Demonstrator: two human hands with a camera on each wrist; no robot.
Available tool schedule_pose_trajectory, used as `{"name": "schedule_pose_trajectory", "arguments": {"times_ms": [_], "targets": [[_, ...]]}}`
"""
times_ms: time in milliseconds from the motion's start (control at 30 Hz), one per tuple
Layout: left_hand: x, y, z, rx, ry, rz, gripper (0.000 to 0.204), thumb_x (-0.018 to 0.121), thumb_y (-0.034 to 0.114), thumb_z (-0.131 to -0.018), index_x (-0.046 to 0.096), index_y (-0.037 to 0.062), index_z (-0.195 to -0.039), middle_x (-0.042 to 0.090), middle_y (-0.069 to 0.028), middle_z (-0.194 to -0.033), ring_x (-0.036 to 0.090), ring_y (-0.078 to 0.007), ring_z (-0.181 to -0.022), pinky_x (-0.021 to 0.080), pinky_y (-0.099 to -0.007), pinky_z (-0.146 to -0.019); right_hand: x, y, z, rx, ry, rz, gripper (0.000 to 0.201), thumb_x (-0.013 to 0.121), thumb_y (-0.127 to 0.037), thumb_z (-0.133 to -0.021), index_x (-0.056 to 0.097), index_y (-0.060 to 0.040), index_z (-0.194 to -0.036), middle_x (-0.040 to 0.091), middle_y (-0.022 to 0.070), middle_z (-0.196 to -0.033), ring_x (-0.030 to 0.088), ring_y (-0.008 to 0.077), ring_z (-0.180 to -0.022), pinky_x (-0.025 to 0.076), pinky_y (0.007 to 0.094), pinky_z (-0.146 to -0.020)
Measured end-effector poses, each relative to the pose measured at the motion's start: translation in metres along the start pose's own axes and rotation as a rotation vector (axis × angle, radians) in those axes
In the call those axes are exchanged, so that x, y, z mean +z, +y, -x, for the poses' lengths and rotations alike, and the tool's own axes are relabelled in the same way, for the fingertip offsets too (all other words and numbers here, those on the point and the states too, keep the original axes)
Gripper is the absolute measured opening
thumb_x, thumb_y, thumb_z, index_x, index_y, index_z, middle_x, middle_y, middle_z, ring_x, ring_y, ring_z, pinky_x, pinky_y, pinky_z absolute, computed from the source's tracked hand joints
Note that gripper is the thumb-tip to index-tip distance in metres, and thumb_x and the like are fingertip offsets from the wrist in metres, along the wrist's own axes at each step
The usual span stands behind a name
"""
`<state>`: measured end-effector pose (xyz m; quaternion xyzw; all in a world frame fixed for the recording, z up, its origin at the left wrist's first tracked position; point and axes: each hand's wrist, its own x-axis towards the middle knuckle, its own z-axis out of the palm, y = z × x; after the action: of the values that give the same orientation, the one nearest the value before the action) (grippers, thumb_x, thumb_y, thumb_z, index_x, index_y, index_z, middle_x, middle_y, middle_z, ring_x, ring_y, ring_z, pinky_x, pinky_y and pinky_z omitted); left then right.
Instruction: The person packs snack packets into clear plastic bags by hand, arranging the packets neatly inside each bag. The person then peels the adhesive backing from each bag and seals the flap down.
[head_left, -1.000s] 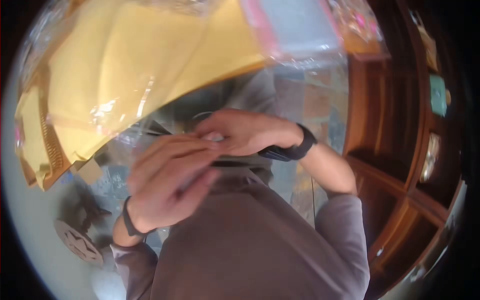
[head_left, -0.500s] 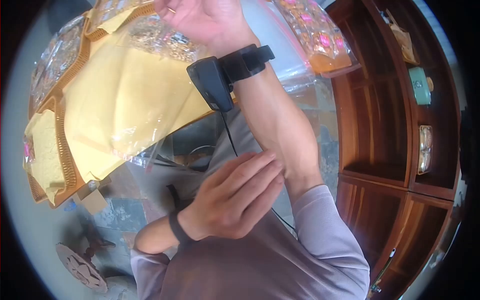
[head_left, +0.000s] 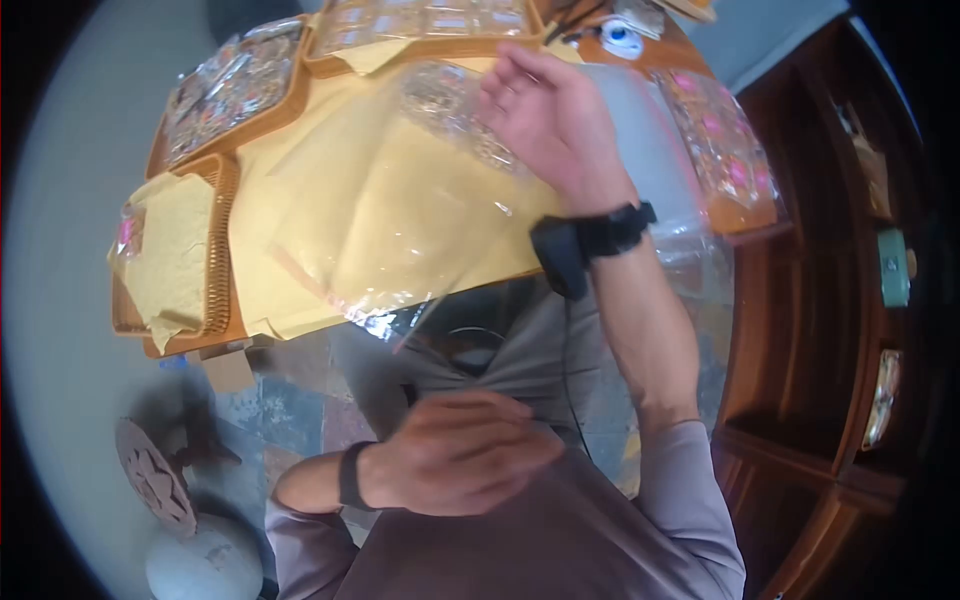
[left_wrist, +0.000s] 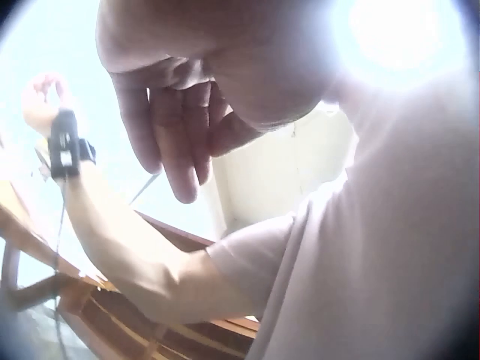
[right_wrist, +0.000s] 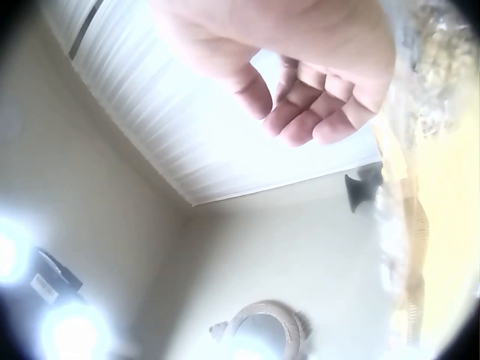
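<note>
My right hand (head_left: 555, 125) is held palm up above the table, its fingers loosely bent and nothing in them. Below and beside it lie a clear plastic bag (head_left: 370, 240) and a packet of small beige pieces (head_left: 435, 95). A black camera (head_left: 562, 258) is strapped to that wrist, with a cable hanging from it. In front of the grey shirt, my left hand (head_left: 465, 455) hangs with relaxed fingers, apart from the right forearm. The left wrist view shows those fingers (left_wrist: 176, 150) pointing down, with nothing held.
Yellow paper (head_left: 290, 200) covers much of the table. Wicker trays of packets line its far and left sides, one tray (head_left: 222, 250) at the near left corner. Pink-dotted packets (head_left: 715, 130) lie at the right. A wooden shelf (head_left: 790, 340) stands to the right, a round stool (head_left: 155, 475) at lower left.
The hands were together at first; then the right arm stretched out over the table. My left hand has come away from the right forearm toward my torso. The head view now takes in more table.
</note>
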<state>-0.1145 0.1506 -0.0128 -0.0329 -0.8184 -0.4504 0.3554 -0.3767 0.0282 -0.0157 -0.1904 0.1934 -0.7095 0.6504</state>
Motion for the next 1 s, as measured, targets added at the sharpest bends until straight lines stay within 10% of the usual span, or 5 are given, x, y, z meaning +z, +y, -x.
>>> {"name": "schedule_pose_trajectory", "arguments": {"times_ms": [400, 667, 800, 933, 1000], "targets": [[-0.116, 0.01, 0.011, -0.51, 0.792, -0.414, 0.015, 0.066, -0.008, -0.093, 0.07, -0.0071, -0.108, 0.074, -0.0147, -0.098, 0.072, -0.0211, -0.091, 0.057, -0.0319, -0.086, -0.007, 0.035, 0.065, -0.23, 0.176, 0.666, 0.012, 0.064, -0.004, -0.097, 0.067, -0.0003, -0.108, 0.071, 0.0075, -0.09, 0.069, 0.0145, -0.085, 0.054, 0.0266, -0.077], [-0.151, -0.044, 0.017, -0.875, 0.522, -0.338, 0.043, 0.074, 0.001, -0.089, 0.062, -0.0043, -0.13, 0.065, -0.0048, -0.123, 0.063, -0.0095, -0.093, 0.052, -0.0245, -0.082, -0.01, 0.065, 0.084, -0.266, 0.216, 0.714, 0.029, 0.066, 0.002, -0.094, 0.059, 0.001, -0.122, 0.068, 0.0106, -0.119, 0.066, 0.0177, -0.109, 0.054, 0.0297, -0.09], [-0.145, -0.064, 0.032, -0.944, 0.542, -0.469, 0.033, 0.068, -0.001, -0.09, 0.064, -0.0042, -0.123, 0.068, -0.0011, -0.092, 0.06, -0.0053, -0.075, 0.048, -0.0217, -0.068, -0.013, 0.063, 0.092, -0.282, 0.214, 0.995, 0.043, 0.07, 0.001, -0.092, 0.055, 0.0001, -0.132, 0.058, 0.0114, -0.138, 0.058, 0.0217, -0.126, 0.049, 0.0337, -0.103], [-0.132, -0.051, 0.037, -1.065, 0.418, -0.688, 0.03, 0.069, 0.004, -0.087, 0.066, -0.0065, -0.115, 0.067, -0.0103, -0.072, 0.063, -0.0168, -0.061, 0.051, -0.0314, -0.061, -0.017, 0.049, 0.099, -0.24, 0.23, 1.14, 0.05, 0.072, -0.001, -0.09, 0.053, -0.0014, -0.137, 0.056, 0.0124, -0.142, 0.056, 0.0234, -0.129, 0.048, 0.0356, -0.104], [-0.124, -0.045, 0.038, -1.129, 0.391, -0.648, 0.033, 0.07, 0.003, -0.084, 0.066, -0.0055, -0.116, 0.069, -0.0156, -0.086, 0.066, -0.0253, -0.069, 0.054, -0.0357, -0.067, -0.011, 0.044, 0.101, -0.206, 0.233, 1.303, 0.052, 0.073, 0.0, -0.088, 0.053, -0.0014, -0.137, 0.055, 0.0144, -0.143, 0.054, 0.0256, -0.134, 0.048, 0.0378, -0.106]]}}
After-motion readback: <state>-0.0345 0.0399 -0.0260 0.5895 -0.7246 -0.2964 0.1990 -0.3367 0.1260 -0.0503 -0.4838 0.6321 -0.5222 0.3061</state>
